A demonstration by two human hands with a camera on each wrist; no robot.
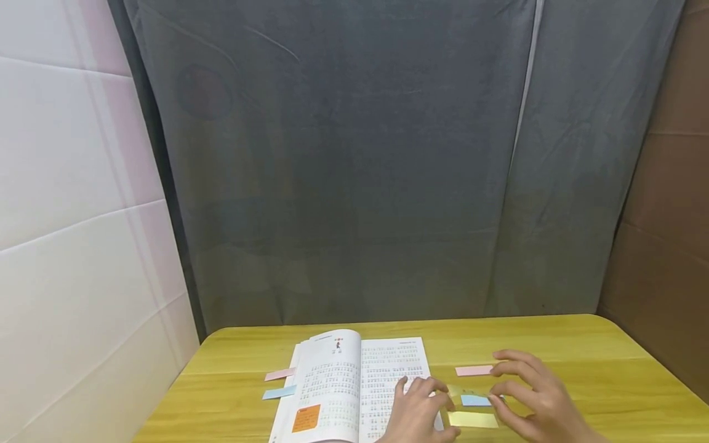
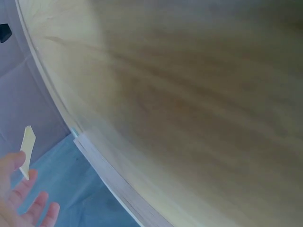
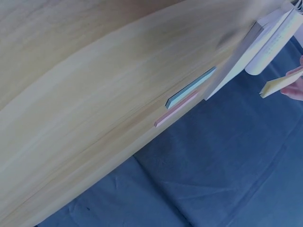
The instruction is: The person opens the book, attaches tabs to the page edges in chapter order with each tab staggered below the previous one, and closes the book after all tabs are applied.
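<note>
Left hand (image 1: 416, 411) pinching a yellow sticky note (image 1: 457, 391), right hand (image 1: 534, 397) loosely spread beside it, open book (image 1: 354, 384) left, pink pad (image 1: 473, 370) behind.

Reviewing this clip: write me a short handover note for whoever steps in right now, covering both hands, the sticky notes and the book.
Left hand: pinches a single yellow sticky note beside the open book.
Right hand: fingers curved over the blue pad; whether it grips anything is unclear.
Things: pink pad, blue pad and yellow pad lie on the wooden table right of the book. A pink strip and a blue strip lie at the book's left edge.
Done: an orange note sits on the left page.
Left: the yellow note is not yet stuck down, judging by the grip.
</note>
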